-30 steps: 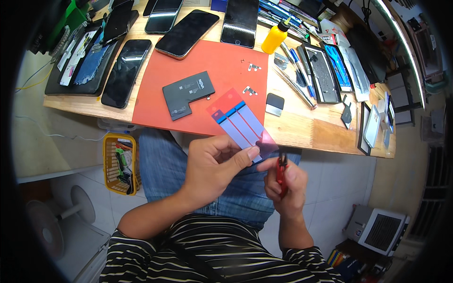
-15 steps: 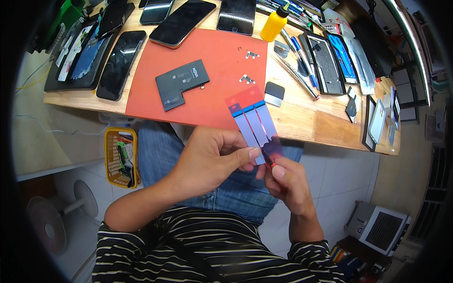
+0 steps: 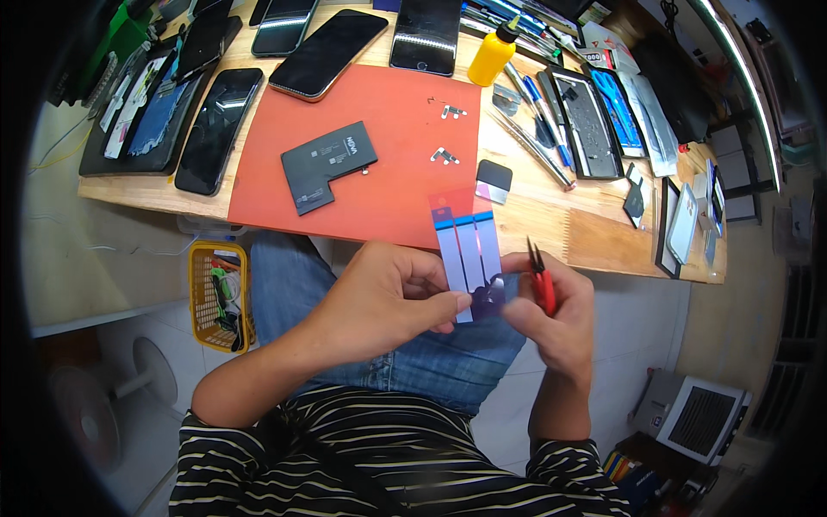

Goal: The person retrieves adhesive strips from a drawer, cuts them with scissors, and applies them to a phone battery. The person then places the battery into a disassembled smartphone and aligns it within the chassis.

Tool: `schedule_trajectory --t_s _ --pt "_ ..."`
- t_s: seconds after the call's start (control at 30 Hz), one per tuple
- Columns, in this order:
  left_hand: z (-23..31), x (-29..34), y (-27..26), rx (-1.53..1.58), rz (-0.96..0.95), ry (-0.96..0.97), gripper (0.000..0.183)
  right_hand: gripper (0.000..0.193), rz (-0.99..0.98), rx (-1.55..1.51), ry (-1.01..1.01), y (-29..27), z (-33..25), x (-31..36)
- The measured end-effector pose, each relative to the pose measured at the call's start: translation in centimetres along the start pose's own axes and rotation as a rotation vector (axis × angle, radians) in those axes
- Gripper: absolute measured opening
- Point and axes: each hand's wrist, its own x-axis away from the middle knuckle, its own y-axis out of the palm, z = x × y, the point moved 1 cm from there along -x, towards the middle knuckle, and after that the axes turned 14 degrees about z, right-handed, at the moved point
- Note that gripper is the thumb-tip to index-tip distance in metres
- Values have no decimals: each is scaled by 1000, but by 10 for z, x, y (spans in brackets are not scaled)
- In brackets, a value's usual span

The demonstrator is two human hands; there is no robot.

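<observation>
The person sits at the wooden worktop (image 3: 594, 241) with both hands raised over their lap, just below the near edge of the orange mat (image 3: 379, 129). The left hand (image 3: 388, 297) pinches the lower end of a sheet of adhesive strips (image 3: 465, 250), pale blue bands on a red-and-purple backing, thumb and forefinger pressed together on it. The right hand (image 3: 551, 314) meets the same lower end from the other side, its fingers closed on the purple tab, with red-handled tweezers (image 3: 541, 280) tucked in the same grip, tips pointing up. To me this looks like the peeling stage: one strip being freed from its liner. The next move would call for a slow, even pull so the thin strip doesn't crease or stick to itself. On the mat, above the hands, lies a black L-shaped battery (image 3: 327, 164), untouched, with small metal brackets (image 3: 445, 155) to its right.
</observation>
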Motion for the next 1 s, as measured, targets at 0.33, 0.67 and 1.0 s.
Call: schedule_trajectory --t_s 0.33,0.67,1.0 --pt "-12 11 -11 94 57 24 17 31 318 748 -226 -34 5 -64" --pt "-17 12 3 202 220 191 25 30 278 -80 -343 -5 12 -6" --pt "-28 13 7 268 206 189 21 16 -9 -569 -48 19 42 18"
